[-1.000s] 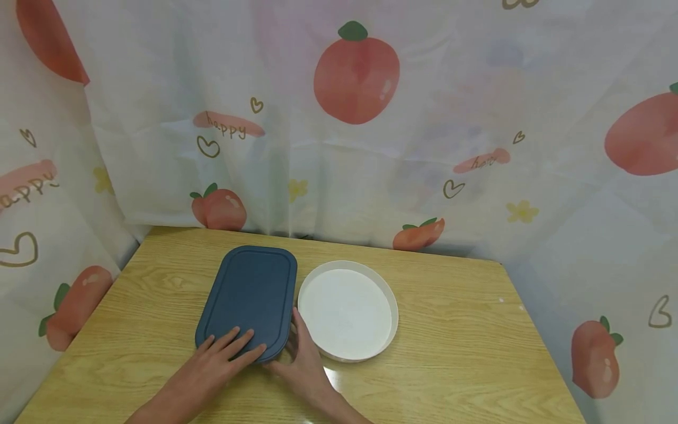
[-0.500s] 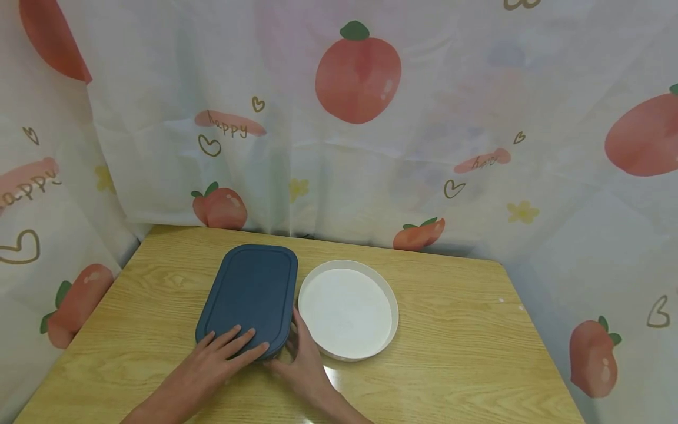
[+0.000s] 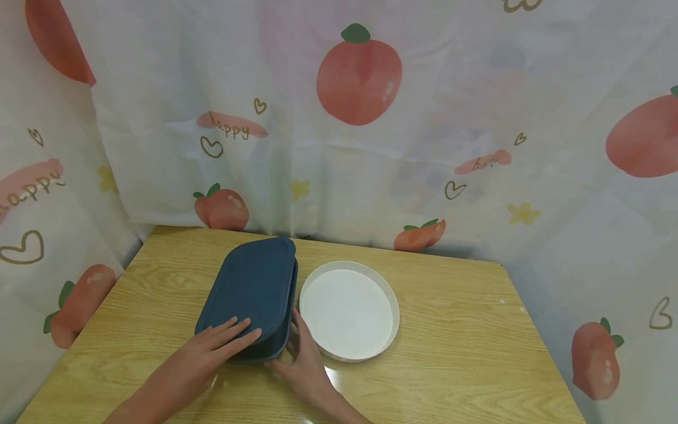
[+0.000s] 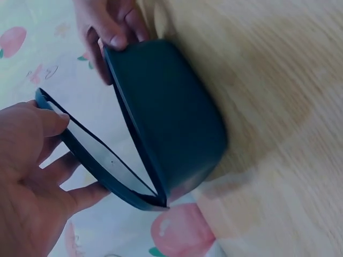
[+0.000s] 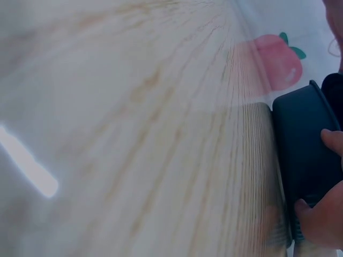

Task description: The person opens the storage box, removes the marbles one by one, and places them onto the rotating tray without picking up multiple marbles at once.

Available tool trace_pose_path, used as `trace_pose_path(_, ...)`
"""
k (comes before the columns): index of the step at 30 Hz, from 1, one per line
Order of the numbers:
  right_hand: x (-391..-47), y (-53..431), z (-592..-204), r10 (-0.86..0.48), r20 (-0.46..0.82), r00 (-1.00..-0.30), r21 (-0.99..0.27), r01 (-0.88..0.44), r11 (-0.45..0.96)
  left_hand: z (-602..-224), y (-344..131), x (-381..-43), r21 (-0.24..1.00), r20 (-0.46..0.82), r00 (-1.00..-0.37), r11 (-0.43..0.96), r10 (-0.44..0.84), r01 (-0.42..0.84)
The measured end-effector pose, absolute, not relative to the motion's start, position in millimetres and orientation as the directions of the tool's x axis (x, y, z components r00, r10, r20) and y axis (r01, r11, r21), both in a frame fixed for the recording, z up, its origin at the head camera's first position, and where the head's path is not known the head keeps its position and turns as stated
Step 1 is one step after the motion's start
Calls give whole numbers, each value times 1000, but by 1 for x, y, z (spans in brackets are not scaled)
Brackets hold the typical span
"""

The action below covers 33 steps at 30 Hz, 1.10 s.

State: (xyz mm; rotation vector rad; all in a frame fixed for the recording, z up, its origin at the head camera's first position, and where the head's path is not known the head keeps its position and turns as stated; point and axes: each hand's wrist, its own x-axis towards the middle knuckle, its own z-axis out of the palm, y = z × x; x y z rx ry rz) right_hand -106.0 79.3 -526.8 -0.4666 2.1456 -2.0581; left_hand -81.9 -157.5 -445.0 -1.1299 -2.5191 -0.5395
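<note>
A dark blue rectangular box [image 4: 171, 112] stands on the table with its matching lid [image 3: 251, 288] tilted up along the right and near side. Over the lid's near end lies my left hand [image 3: 193, 368]; in the left wrist view its thumb hooks the lid's rim from inside and its fingers spread on the outer face. The lid's far left side still meets the box rim. My right hand [image 3: 307, 365] grips the near right corner of the box, thumb at the front and fingers along the side. The box's inside is mostly hidden under the lid.
A round white shallow tray [image 3: 346, 312] sits just right of the box, close beside my right fingers. The wood-grain table [image 3: 455, 341] ends at a hanging curtain [image 3: 371, 176] printed with peaches.
My left hand has raised the near right side of the lid, which lay flat on the box before, and shifted slightly left. My right hand has stayed at the box corner.
</note>
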Motion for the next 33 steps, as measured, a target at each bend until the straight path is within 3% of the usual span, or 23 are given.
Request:
trace_pose_path(7,-107,80,-526,-304,121,-945,-990,-137,33,-440,-166,-82,303,495,-654,592,572,747)
trace_pose_path(15,-107,81,-522,-320,79,-944,-993,-105,63,-440,-171,-86,361,581,-630,530,516,767)
trace_pose_path(33,-106,81,-517,-300,31,-954,-987,-77,144,-439,-183,-85,469,594,-692,522,410,712)
